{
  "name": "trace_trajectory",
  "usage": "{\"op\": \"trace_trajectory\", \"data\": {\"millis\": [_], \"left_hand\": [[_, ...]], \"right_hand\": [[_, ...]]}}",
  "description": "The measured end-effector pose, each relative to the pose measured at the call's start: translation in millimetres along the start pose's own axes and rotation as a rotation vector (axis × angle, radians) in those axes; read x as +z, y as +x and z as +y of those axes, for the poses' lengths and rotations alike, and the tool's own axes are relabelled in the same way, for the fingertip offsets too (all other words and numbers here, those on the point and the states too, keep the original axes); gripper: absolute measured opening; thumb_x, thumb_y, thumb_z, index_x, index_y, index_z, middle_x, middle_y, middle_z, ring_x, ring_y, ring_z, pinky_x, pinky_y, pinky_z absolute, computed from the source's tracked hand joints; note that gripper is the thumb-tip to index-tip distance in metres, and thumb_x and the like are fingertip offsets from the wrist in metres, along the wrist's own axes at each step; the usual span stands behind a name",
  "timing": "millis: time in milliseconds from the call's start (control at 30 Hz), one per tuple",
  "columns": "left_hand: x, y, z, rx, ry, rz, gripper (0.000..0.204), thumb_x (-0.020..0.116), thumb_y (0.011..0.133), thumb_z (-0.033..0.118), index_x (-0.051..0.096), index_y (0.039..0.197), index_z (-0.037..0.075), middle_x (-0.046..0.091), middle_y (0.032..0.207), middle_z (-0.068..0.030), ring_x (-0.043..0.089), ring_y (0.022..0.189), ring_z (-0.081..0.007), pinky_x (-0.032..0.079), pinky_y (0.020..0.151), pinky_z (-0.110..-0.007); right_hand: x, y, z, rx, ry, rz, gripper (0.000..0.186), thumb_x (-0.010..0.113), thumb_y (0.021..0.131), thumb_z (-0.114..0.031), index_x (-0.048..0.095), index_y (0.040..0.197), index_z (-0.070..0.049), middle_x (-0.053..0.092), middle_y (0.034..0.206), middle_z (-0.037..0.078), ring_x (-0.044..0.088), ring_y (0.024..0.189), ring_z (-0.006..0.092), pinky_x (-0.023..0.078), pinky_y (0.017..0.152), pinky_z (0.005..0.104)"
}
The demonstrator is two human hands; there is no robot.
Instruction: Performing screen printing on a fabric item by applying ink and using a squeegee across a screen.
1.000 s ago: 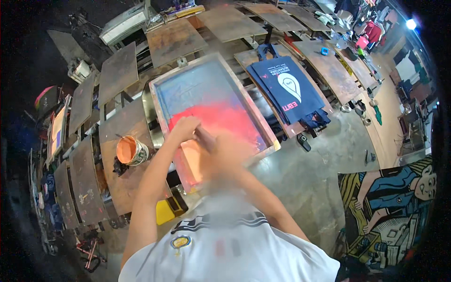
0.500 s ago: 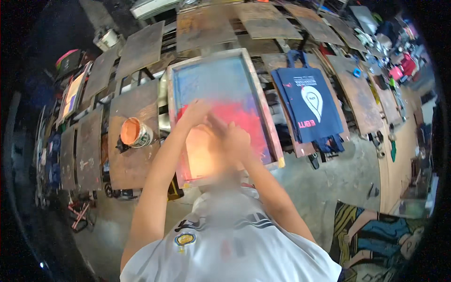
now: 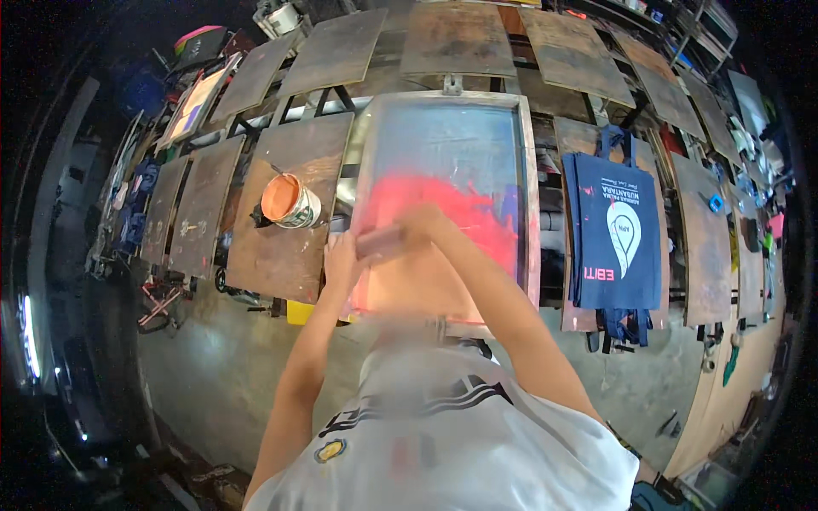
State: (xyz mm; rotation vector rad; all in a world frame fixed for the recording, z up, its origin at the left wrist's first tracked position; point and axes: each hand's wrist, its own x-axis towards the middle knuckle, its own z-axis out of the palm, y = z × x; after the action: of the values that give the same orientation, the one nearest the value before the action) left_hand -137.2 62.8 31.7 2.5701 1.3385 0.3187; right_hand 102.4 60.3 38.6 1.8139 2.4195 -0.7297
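Observation:
A wood-framed printing screen [image 3: 526, 162] lies before me, its mesh bluish at the far end. Bright red ink [image 3: 426, 189] covers the middle of the mesh, and a paler orange area shows at the near end. Over the screen's left side is a brownish squeegee [image 3: 381, 244], slanting and slightly blurred. My right hand [image 3: 421, 223] is closed around its right end. At its other end, beside the screen's left rail, my left hand [image 3: 342, 257] grips it. The squeegee's lower edge is hard to make out.
An open tub of orange ink [image 3: 290, 202] stands on a brown board [image 3: 294, 251] to the left. Dark blue tote bags [image 3: 615, 230] lie stacked on a board to the right. More boards [image 3: 458, 41] on metal supports stretch across the far side.
The view has swung, shifting the scene rightward. Both hands and the squeegee have moved toward the screen's left side, and the squeegee's slant has changed.

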Motion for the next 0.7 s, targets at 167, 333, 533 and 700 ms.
{"op": "trace_trajectory", "data": {"millis": [167,333,533,700], "left_hand": [[3.2,-11.3,12.2,-0.026,0.027,0.128,0.052,0.083,0.071,0.037,0.057,0.100,0.003,0.058,0.094,-0.0152,0.051,0.095,-0.0363,0.042,0.084,-0.046],[-4.4,0.1,18.9,0.046,0.014,0.069,0.052,0.082,0.072,0.037,0.057,0.103,0.004,0.060,0.098,-0.0145,0.052,0.099,-0.0360,0.041,0.087,-0.046],[6.1,37.8,57.6,0.235,-0.002,-0.168,0.056,0.081,0.071,0.042,0.057,0.107,0.006,0.063,0.105,-0.0121,0.052,0.110,-0.0334,0.039,0.092,-0.048],[35.2,67.6,103.4,0.427,-0.059,-0.120,0.058,0.081,0.068,0.043,0.058,0.109,0.009,0.063,0.109,-0.0092,0.052,0.115,-0.0292,0.040,0.095,-0.047]], "right_hand": [[13.5,-9.2,6.6,-0.037,-0.024,0.066,0.038,0.072,0.066,-0.029,0.071,0.102,-0.017,0.072,0.100,0.010,0.069,0.095,0.0310,0.056,0.078,0.0472],[19.6,-46.4,-0.2,-0.022,0.068,0.241,0.036,0.070,0.069,-0.024,0.071,0.105,-0.020,0.072,0.100,0.010,0.069,0.095,0.0302,0.055,0.077,0.0443],[22.3,-116.4,21.0,0.212,0.306,0.285,0.035,0.070,0.069,-0.027,0.070,0.103,-0.017,0.072,0.095,0.013,0.069,0.090,0.0331,0.055,0.076,0.0461],[39.8,-165.2,43.6,0.502,0.192,0.340,0.039,0.074,0.066,-0.036,0.070,0.097,-0.013,0.070,0.092,0.017,0.068,0.085,0.0371,0.054,0.071,0.0478]]}}
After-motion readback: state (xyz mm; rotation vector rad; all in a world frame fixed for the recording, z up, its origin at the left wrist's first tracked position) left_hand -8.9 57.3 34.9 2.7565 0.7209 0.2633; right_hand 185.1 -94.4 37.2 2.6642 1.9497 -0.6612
